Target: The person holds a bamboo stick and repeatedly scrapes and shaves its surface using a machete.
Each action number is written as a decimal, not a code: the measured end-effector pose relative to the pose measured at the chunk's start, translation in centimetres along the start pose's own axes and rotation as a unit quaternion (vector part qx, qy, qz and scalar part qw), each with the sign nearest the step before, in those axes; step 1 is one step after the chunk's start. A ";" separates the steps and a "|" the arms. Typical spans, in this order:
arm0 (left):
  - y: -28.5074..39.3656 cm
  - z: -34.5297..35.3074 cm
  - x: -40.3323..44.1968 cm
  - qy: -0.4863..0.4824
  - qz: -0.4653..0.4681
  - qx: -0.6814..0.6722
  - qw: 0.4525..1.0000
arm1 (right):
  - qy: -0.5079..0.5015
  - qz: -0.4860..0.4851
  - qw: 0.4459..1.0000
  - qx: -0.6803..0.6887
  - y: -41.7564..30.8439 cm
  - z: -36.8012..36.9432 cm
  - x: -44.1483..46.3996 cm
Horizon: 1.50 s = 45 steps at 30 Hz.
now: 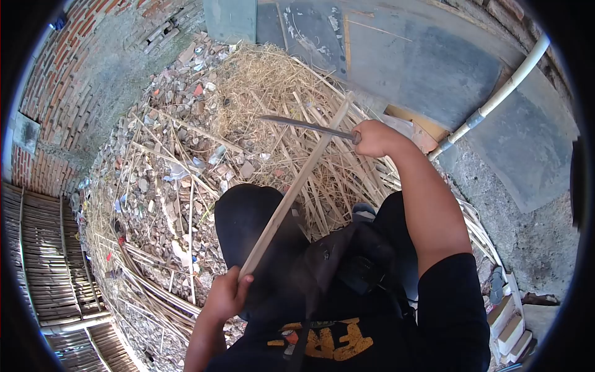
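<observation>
My left hand [224, 294] is closed around the lower end of a long, flat bamboo strip [287, 203], which slants up and away to the right across my knee. My right hand [374, 139] grips the handle of a machete [297, 123], its dark blade pointing left. The blade crosses the strip near its far end; whether it touches or only passes over it, I cannot tell. Beneath both lie many split bamboo strips [338, 180] and a heap of pale shavings [260, 77].
Rubble and litter [145, 186] cover the ground to the left. A brick wall [68, 87] stands beyond it, with a bamboo-slat panel [43, 248] at lower left. Grey boards [409, 62] lean at the back. A white pipe [508, 90] runs down at right.
</observation>
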<state>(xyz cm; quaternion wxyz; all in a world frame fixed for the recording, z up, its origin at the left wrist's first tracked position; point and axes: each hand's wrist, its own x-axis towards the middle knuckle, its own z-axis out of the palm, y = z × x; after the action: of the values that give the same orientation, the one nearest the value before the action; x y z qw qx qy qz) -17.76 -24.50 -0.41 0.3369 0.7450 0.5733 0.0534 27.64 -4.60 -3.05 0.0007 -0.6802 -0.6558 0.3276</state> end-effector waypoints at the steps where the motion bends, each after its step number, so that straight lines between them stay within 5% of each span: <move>1: 0.1 -0.1 0.1 -0.001 -0.011 -0.011 1.000 | 0.026 -0.009 1.000 -0.001 -0.1 0.3 0.2; 4: 0.2 -0.2 0.0 -0.014 -0.036 -0.033 0.999 | 0.081 -0.046 0.996 -0.007 -1.9 1.2 -1.6; 10: -0.1 -0.1 0.0 -0.019 -0.025 -0.036 0.999 | 0.026 -0.022 0.996 -0.078 -3.6 -1.2 -4.6; 14: -0.2 0.1 0.2 -0.004 -0.016 -0.032 0.999 | 0.136 0.078 0.987 -0.046 0.6 -1.1 -2.0; 17: 0.5 0.1 0.1 0.013 -0.007 -0.032 0.999 | 0.168 0.039 0.985 -0.011 -0.7 -0.7 -2.9; 23: -0.8 0.5 -1.3 0.029 -0.005 -0.016 0.999 | 0.058 0.003 0.995 -0.087 -3.7 -2.0 -5.8; 28: -1.7 1.1 -2.6 0.037 -0.010 -0.012 0.999 | 0.256 0.104 0.961 0.027 5.4 -2.5 -1.6; 37: -2.6 0.7 -1.2 0.041 -0.049 -0.200 0.978 | 0.248 0.067 0.966 0.030 2.7 -3.2 -4.2; 45: 2.9 -1.1 3.2 0.189 0.002 0.036 0.981 | 0.346 0.086 0.933 0.053 3.1 -3.2 -3.9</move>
<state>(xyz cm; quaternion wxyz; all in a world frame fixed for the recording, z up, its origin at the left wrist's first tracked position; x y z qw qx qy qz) -14.83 -21.51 1.10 0.1955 0.7339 0.6269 0.1735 32.17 -7.15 -0.14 0.2356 -0.8041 -0.5356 0.1050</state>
